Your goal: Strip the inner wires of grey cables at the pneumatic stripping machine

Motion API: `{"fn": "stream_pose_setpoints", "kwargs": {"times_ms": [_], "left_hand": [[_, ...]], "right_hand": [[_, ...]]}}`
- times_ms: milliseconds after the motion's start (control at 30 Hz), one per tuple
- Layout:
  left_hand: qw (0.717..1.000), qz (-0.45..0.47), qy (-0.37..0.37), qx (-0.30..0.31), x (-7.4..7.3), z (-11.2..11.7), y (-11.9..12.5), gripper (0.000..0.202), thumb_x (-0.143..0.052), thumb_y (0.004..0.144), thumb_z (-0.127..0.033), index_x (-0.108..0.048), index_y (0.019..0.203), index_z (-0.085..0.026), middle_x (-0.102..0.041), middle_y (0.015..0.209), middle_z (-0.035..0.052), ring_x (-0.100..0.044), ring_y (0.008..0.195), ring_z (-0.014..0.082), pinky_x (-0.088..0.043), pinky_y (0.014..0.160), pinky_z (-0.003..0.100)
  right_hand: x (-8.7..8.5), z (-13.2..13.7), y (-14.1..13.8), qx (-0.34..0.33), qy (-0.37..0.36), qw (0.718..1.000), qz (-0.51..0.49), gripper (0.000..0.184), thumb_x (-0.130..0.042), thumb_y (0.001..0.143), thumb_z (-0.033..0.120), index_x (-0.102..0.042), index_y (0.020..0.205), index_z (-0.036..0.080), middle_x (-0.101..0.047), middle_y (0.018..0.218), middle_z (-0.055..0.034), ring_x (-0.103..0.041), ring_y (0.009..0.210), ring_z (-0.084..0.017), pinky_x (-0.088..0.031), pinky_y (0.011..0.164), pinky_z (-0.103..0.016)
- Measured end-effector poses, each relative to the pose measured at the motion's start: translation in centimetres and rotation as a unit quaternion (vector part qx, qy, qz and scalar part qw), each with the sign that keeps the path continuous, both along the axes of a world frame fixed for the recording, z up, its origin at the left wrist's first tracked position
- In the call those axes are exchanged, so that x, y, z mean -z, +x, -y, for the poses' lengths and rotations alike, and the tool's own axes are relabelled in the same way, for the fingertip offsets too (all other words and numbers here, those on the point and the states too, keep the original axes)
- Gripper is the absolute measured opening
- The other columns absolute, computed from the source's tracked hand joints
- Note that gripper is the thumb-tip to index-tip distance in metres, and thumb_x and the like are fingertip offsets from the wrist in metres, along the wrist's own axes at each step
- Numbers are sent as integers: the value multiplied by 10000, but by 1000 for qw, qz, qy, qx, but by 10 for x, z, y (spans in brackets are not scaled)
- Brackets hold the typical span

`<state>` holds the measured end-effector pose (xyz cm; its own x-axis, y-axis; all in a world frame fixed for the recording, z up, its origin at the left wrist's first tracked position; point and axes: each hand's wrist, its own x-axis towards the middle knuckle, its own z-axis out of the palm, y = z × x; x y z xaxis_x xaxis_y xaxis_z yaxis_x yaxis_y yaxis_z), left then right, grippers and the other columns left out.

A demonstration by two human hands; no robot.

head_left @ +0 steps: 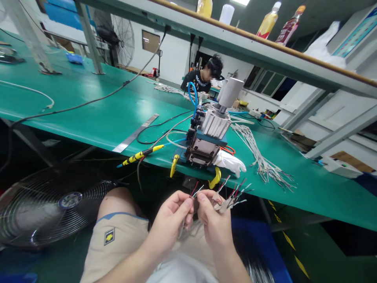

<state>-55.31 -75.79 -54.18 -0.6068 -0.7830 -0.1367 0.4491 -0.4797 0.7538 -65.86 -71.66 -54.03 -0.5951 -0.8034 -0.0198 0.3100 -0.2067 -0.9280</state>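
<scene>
My left hand (172, 220) is closed in a pinch on a thin cable whose red and white wire ends (196, 189) stick up between thumb and forefinger. My right hand (213, 220) is closed round a bundle of grey cables (232, 198) with stripped red, white and dark ends fanning up to the right. Both hands hover above my lap, just below the front edge of the green bench (97, 118). Straight ahead of them on the bench stands a small pneumatic press (207, 137) with a grey cylinder and a blue hose.
A pile of grey cables (262, 161) lies right of the press, a white glove (231, 163) beside it. Yellow-handled pliers (141, 154) and a metal ruler (135, 133) lie left. A floor fan (50, 204) stands at lower left. Another person sits at the far bench (204, 76).
</scene>
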Motion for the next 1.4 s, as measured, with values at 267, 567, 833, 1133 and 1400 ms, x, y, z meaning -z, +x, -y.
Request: {"fn": "stream_pose_setpoints", "kwargs": {"times_ms": [267,567,833,1133,1400], "left_hand": [[1000,-12,13,12,0,1,1,318,-787,781,-397,-579,772,-156,-560,653,-32,-457,512,56,-374,466,174],[971,-132,158,119,0,6,10,170,-739,837,-240,-653,809,-96,-543,678,2,-396,484,21,-255,401,129],[991,-67,85,75,0,7,10,213,-742,847,-273,-620,777,-113,-546,676,-7,-400,497,17,-265,448,139],[1000,5,-3,21,5,6,6,320,-785,787,-397,-600,768,-137,-573,662,-15,-417,511,41,-266,480,169],[1000,3,0,-13,10,7,4,307,-782,794,-384,-579,805,-154,-562,675,-36,-443,528,42,-294,488,164]], "right_hand": [[-1,2,0,-35,4,999,-20,301,-806,741,401,-661,692,141,-478,473,52,-276,380,-35,-181,373,-187],[-3,2,-6,-201,-5,971,131,299,-788,772,398,-619,732,154,-483,475,69,-146,364,-4,-121,349,-148],[-6,3,3,-7,-23,999,33,371,-849,690,454,-615,716,167,-310,420,127,-191,363,-21,-160,358,-159],[1,0,1,1,10,996,-89,256,-764,795,382,-679,726,151,-440,511,58,-281,426,-51,-203,395,-204],[4,0,4,7,13,996,-90,249,-744,813,397,-669,765,164,-388,494,81,-275,421,-56,-200,392,-202]]}}
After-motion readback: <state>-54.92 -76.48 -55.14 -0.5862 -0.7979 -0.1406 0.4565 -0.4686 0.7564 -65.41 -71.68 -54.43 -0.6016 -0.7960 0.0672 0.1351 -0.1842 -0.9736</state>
